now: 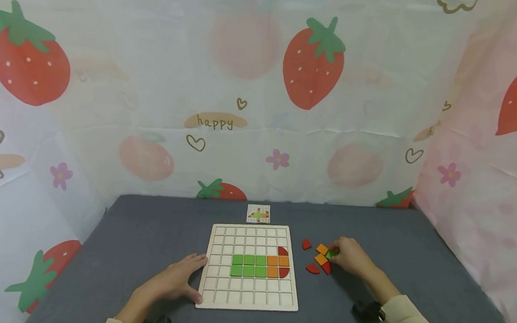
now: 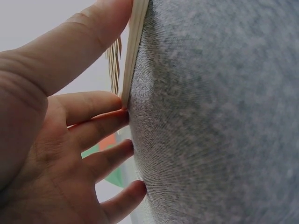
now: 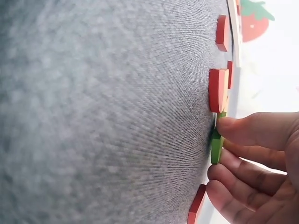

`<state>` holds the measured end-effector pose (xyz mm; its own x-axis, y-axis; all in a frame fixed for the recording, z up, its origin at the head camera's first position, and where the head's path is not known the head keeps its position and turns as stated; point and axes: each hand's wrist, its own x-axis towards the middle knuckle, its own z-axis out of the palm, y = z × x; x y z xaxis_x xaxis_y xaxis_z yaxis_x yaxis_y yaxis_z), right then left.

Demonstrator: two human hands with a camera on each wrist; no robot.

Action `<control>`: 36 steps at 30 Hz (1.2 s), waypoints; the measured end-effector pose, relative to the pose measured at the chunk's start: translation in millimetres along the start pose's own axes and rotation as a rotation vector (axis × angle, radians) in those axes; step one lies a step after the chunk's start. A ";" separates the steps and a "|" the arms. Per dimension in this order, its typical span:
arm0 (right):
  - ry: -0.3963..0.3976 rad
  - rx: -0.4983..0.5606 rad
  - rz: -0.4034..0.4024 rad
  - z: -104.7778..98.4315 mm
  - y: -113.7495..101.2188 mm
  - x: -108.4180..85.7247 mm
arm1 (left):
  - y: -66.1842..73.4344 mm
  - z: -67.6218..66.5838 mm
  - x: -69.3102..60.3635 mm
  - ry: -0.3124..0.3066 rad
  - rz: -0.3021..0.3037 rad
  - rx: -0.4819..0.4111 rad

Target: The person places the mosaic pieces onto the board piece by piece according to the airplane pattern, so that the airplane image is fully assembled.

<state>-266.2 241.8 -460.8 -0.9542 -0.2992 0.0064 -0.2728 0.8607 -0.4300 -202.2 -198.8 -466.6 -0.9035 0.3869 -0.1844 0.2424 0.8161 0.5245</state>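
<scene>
Thumb and fingers of your right hand (image 1: 352, 255) pinch a green piece (image 1: 329, 254) beside orange pieces (image 1: 321, 260) and red pieces (image 1: 313, 269), right of the grid board (image 1: 241, 297). Your left hand (image 1: 174, 278), well apart, touches the board's left edge with thumb and fingers spread.
</scene>
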 end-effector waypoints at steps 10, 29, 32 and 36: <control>0.053 0.023 -0.022 -4.4 -6.3 -2.5 | 2.5 -3.5 -2.6 0.014 0.030 0.000; 0.065 0.098 -0.091 -0.1 -36.6 4.5 | 1.1 -0.5 -0.4 -0.010 -0.028 0.021; 0.066 0.119 -0.098 4.5 -43.0 6.2 | 1.1 -0.1 0.7 -0.020 -0.039 0.022; 0.090 0.129 -0.127 11.3 -51.1 8.9 | 0.5 0.3 1.3 -0.024 -0.040 0.013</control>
<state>-259.4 190.5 -449.0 -0.9219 -0.3590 0.1459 -0.3790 0.7568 -0.5325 -203.1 -197.8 -466.8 -0.9038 0.3639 -0.2251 0.2108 0.8365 0.5058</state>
